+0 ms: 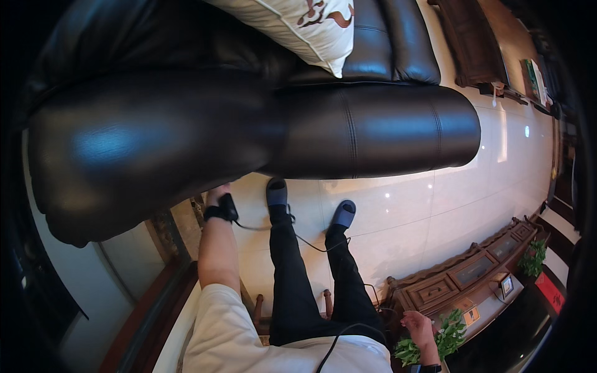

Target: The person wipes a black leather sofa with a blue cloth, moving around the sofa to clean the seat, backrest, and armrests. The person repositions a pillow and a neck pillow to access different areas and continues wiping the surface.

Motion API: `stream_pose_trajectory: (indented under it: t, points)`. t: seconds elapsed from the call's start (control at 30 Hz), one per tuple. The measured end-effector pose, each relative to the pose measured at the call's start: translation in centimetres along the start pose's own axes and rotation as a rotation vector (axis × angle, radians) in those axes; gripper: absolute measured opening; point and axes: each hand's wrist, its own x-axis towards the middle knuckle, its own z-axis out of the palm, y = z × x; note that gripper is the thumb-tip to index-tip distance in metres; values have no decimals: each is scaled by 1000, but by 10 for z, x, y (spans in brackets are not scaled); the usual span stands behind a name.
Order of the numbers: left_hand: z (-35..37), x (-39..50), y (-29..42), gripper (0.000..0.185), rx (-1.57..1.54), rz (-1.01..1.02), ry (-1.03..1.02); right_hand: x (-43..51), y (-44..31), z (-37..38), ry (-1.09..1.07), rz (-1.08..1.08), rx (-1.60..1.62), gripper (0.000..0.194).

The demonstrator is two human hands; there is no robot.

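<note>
A black leather sofa (382,130) stretches across the view in front of me, with a white patterned cushion (322,32) on its seat. My left hand (219,191) reaches to the underside of the sofa's near edge at the left; its fingers are mostly hidden by the sofa, so its grip does not show. A black device (228,207) is strapped at that wrist, with a cable running from it. My right hand (417,326) is raised at the lower right with loosely curled fingers and nothing seen in it, above a green leafy plant (450,333).
A carved wooden cabinet (443,284) stands to the right, bearing a small picture frame (506,285) and another plant (532,258). A wooden table (508,42) is at the upper right. A loose cable (312,245) crosses in front of my legs. A dark-framed doorway lies at the left.
</note>
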Motion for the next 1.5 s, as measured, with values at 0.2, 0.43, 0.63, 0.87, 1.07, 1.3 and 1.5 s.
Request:
stream_pose_trajectory:
  t: [0.2,0.43,0.63,0.87,1.07,1.3,1.5]
  points:
    - [16,-38,-8,58,119,156,166,6,-61,-7,-12,-131,-135,26]
    - [-5,-97,57,63,345,-47,-214,-14,-121,-14,97,-208,-211,25]
    - [29,-236,161,57,379,39,-651,-11,-159,-10,-21,-280,-84,26]
    - [162,-225,311,56,609,750,-365,32,-158,-97,-4,-292,-125,26]
    - [263,-112,316,50,1663,304,-435,82,-128,-220,193,-270,-140,25]
    - [289,-14,241,57,1530,112,-443,93,-84,-257,224,-108,105,21]
    - [350,-44,250,57,1410,201,-770,77,-81,-204,66,-5,102,23]
